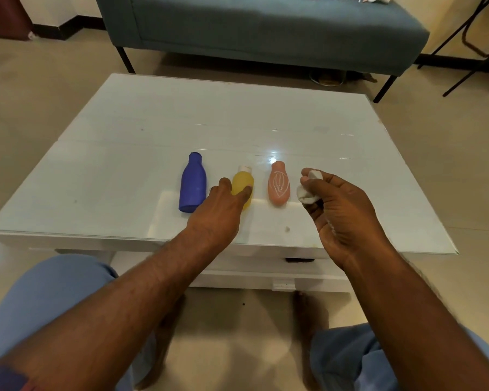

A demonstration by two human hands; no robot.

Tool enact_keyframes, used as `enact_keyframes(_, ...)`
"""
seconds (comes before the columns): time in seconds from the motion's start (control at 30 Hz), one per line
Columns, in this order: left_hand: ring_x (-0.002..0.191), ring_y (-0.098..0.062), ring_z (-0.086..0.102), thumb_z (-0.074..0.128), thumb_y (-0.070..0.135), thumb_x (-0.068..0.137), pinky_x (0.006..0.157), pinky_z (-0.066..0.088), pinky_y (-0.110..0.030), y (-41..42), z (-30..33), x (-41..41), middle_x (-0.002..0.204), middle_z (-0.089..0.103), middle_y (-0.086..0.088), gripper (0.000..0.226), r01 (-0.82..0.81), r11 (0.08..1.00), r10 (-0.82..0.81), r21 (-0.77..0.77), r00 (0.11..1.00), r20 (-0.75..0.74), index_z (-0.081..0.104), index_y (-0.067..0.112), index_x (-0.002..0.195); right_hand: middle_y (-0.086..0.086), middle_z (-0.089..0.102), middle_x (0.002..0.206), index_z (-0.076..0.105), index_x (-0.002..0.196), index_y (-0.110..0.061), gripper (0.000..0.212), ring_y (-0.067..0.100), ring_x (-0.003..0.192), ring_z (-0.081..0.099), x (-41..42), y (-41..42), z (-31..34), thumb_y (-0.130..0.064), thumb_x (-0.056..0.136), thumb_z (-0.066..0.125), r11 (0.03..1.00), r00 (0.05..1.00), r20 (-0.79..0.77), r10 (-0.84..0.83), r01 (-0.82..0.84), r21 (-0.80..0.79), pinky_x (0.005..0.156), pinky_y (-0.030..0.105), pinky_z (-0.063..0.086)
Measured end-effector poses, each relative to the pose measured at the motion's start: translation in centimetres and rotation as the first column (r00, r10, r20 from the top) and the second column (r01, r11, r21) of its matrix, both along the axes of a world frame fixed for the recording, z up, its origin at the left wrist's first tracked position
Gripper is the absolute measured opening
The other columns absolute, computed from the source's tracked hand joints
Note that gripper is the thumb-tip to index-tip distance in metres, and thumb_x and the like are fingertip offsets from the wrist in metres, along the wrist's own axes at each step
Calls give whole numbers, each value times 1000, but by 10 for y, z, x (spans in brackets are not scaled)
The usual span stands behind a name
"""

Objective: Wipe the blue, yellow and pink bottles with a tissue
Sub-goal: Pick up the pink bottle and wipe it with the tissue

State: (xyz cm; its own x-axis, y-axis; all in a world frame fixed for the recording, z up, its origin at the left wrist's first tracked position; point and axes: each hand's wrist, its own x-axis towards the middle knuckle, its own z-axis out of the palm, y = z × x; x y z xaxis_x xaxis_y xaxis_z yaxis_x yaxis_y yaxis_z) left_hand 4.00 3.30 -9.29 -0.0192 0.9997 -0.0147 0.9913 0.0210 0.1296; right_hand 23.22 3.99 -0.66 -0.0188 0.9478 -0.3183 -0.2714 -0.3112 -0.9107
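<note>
Three bottles lie in a row on the near half of the white table (124, 170), necks pointing away from the person. The yellow bottle (242, 183) is the middle one; the left hand (223, 210) is on its near end, thumb and fingers curled round the body. The blue bottle (192, 184) lies just left of that hand, untouched. The pink bottle (278, 184) lies right of the yellow one, apart from both hands. The right hand (339, 210) is raised just right of the pink bottle, fingers clenched on a crumpled white tissue (308, 190). Tissue and pink bottle are close but not touching. Beyond the table stands a blue-grey sofa (266, 26).
</note>
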Motion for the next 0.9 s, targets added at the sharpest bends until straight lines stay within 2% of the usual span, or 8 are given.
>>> enact_keyframes(0.1,117,-24,57,60,20,99,90,54,-34,-2,6,0,149,35,-12,73,1,1000,-2,21,999,35,17,29,156,-9,80,87,75,100,-19,15,8,84,76,4,1,0,-5,99,68,999,996,81,21,-24,31,79,20,61)
enact_keyframes(0.17,111,-23,59,56,26,100,87,56,-35,-6,17,-1,145,39,-11,72,-1,999,-2,40,997,71,12,29,158,-8,78,94,76,103,-21,15,10,87,74,10,3,-3,-9,99,69,993,958,287,29,-60,99,79,22,59)
enact_keyframes(0.27,106,-21,60,50,34,102,85,55,-35,-14,39,-8,137,47,-8,70,-10,997,0,77,991,132,10,31,159,-7,75,95,78,108,-20,12,6,83,69,21,7,-8,-17,99,70,948,706,706,-58,-183,261,75,20,53)
enact_keyframes(0.33,112,-21,59,50,39,101,86,49,-29,-21,52,-14,140,48,-5,69,-34,996,20,83,985,169,13,31,159,-2,76,93,79,108,-18,13,3,80,66,24,10,-10,-19,100,69,925,537,838,-92,-265,271,70,18,50)
enact_keyframes(0.5,113,-20,61,51,47,98,92,53,-37,-31,61,-24,136,55,-1,64,-93,994,82,55,980,182,28,22,153,6,77,96,75,97,-9,23,24,91,70,19,24,-22,-32,95,70,947,322,946,47,-316,61,69,32,49)
enact_keyframes(0.67,106,-18,62,51,43,100,84,50,-29,-24,52,-18,126,60,-1,46,-91,992,104,-90,984,145,45,18,139,9,71,121,72,116,-7,48,27,113,66,-2,44,-32,-48,92,72,945,177,977,117,-323,-54,80,29,42)
enact_keyframes(0.8,107,-17,63,54,38,100,84,49,-29,-22,50,-15,126,61,0,44,-67,994,80,-91,986,149,46,19,139,13,64,103,56,85,-13,51,26,90,58,-21,61,-40,-61,88,70,945,61,990,125,-312,-100,58,29,31)
enact_keyframes(0.9,107,-17,64,53,42,100,86,51,-30,-22,51,-18,127,61,1,45,-80,994,90,-74,985,146,46,20,139,13,62,111,55,92,-14,59,25,89,53,-30,66,-49,-71,85,69,943,9,991,134,-308,-125,63,30,34)
